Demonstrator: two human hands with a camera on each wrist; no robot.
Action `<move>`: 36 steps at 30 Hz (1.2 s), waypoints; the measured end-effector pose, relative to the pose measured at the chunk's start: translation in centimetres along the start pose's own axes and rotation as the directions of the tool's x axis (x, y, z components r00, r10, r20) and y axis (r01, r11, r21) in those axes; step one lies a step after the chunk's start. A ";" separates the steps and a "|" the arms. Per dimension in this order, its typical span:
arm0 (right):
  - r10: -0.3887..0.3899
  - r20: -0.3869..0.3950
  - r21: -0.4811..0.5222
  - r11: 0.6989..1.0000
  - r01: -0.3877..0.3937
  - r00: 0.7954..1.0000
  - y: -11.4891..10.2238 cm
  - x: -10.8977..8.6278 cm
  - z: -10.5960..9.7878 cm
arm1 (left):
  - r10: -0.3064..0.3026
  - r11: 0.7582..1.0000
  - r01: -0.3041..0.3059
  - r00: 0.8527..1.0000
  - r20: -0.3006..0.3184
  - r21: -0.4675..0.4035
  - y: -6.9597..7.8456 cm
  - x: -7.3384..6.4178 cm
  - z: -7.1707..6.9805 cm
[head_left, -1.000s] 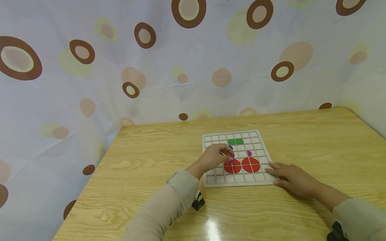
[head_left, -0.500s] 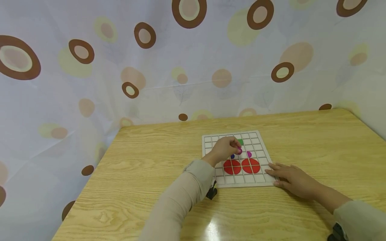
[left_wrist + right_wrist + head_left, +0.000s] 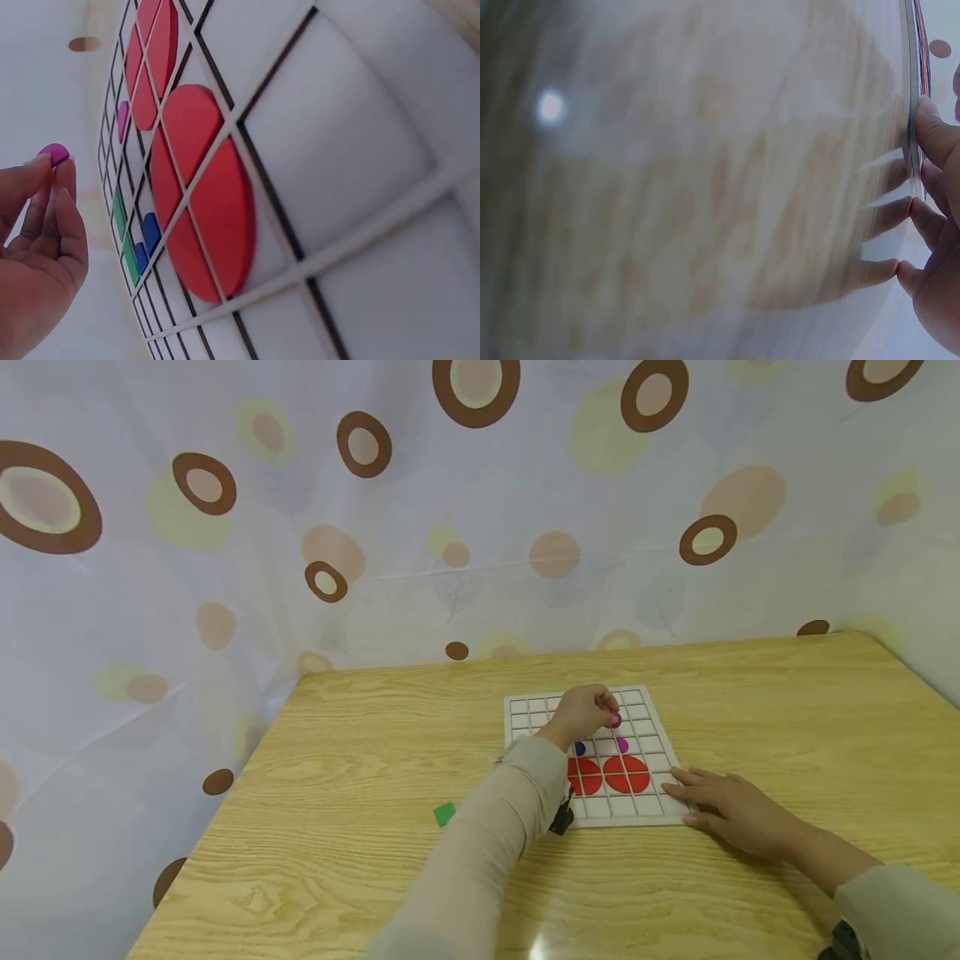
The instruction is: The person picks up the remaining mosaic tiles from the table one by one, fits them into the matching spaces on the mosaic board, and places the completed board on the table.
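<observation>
A white gridded board (image 3: 660, 752) lies on the table. Between thumb and fingertips, my left hand (image 3: 581, 714) pinches a small rounded magenta piece (image 3: 55, 154) above the far part of the board. Red quarter pieces (image 3: 627, 774) form two discs in the near rows. Beyond them sit another magenta piece (image 3: 622, 745) and a small blue piece (image 3: 580, 748). The left wrist view also shows green pieces (image 3: 124, 229) in the grid, which my left hand hides in the head view. My right hand (image 3: 731, 810) rests with extended fingers at the board's near right edge.
A loose green square (image 3: 444, 813) lies on the wooden table (image 3: 360, 760) left of the board, close to my left forearm. Behind the table's far edge hangs a patterned cloth (image 3: 495, 527).
My left hand has moved right and away across the board, carrying the magenta piece. The loose green square has come into view from behind my left forearm. My right hand has stayed put.
</observation>
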State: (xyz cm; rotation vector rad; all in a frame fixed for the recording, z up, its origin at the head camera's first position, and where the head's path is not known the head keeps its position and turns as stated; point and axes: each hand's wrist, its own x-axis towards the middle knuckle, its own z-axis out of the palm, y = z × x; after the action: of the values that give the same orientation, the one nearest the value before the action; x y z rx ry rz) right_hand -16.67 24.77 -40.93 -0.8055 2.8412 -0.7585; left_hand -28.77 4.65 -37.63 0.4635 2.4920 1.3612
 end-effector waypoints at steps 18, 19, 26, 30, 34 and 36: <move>-0.024 -0.030 -0.006 1.000 0.024 0.999 0.3 -0.5 0.0 | 0.003 0.978 0.011 0.998 -0.065 0.210 0.1 1.6 1.5; -0.025 -0.030 -0.005 1.000 0.025 0.999 0.3 -0.4 0.1 | 0.004 0.977 0.010 0.998 -0.063 0.214 0.0 1.6 1.6; -0.032 -0.043 -0.013 0.999 0.032 0.999 0.5 -0.3 0.2 | 0.029 0.943 -0.011 0.998 -0.049 0.332 -0.3 2.1 2.1; -0.027 -0.031 -0.004 1.000 0.027 0.999 0.5 -0.2 0.2 | 0.015 0.938 0.003 0.999 -0.050 0.347 -0.2 2.0 2.2; -0.031 -0.027 0.010 0.999 0.031 0.999 0.5 -0.2 0.3 | -0.006 0.938 0.023 0.999 -0.050 0.345 0.0 1.7 2.2; -0.037 -0.032 0.010 0.999 0.037 0.999 0.6 -0.2 0.3 | -0.021 0.934 0.031 0.999 -0.031 0.356 -0.3 2.2 2.4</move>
State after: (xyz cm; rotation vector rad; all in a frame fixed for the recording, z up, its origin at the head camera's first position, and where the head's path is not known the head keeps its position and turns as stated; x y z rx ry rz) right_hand -16.70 25.14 -41.48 -0.8545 2.8557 -0.7972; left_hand -29.95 7.24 -39.30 0.4840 2.7655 0.9065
